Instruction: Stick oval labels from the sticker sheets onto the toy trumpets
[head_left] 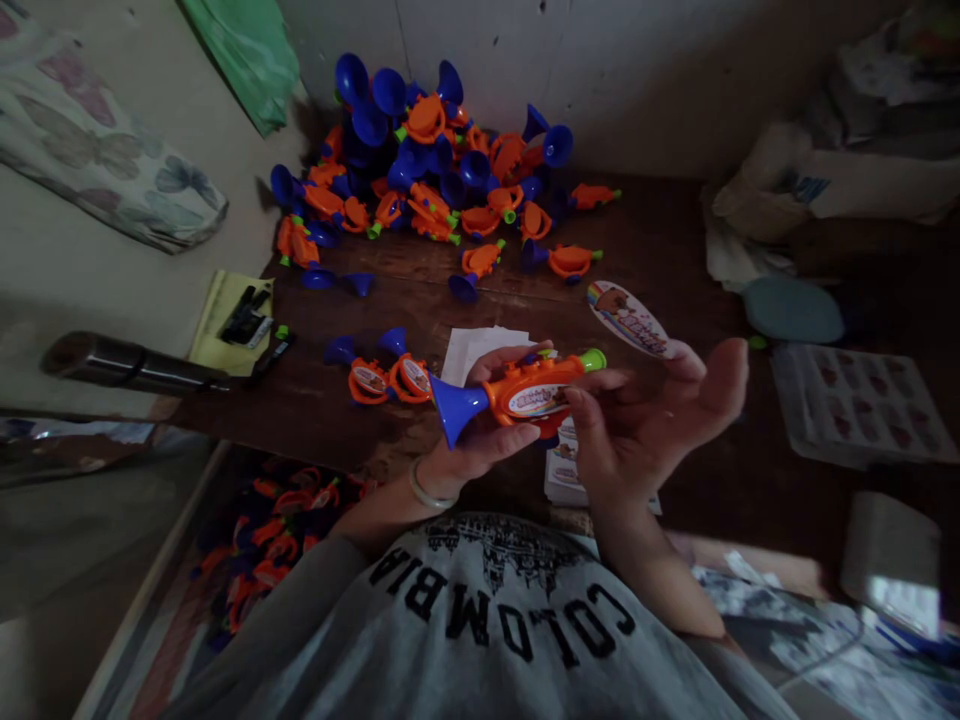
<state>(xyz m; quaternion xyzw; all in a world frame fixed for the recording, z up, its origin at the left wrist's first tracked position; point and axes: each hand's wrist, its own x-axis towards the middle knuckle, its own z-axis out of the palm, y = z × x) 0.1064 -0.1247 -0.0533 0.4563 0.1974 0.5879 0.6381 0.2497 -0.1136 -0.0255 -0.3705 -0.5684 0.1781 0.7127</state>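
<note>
My left hand (487, 445) is closed around an orange toy trumpet (517, 392) with a blue bell and a green mouthpiece, its bell pointing left. On the trumpet's side is an oval label (536, 400). My right hand (637, 430) has its thumb on the label's right end and its index finger by the mouthpiece, gripping the toy there. Another oval sticker (628, 318) clings to a raised fingertip of that hand, its other fingers spread. Beneath my hands lie sticker sheets (564, 470) and white paper (472, 345), partly hidden. Two labelled toy trumpets (390, 378) rest to the left.
A heap of toy trumpets (435, 190) fills the table's back. More lie in a container (277, 530) below left. A dark cylinder (135, 362) and yellow pad (217, 320) are at left. At right are a clear tray (862, 400) and a bluish lid (793, 308).
</note>
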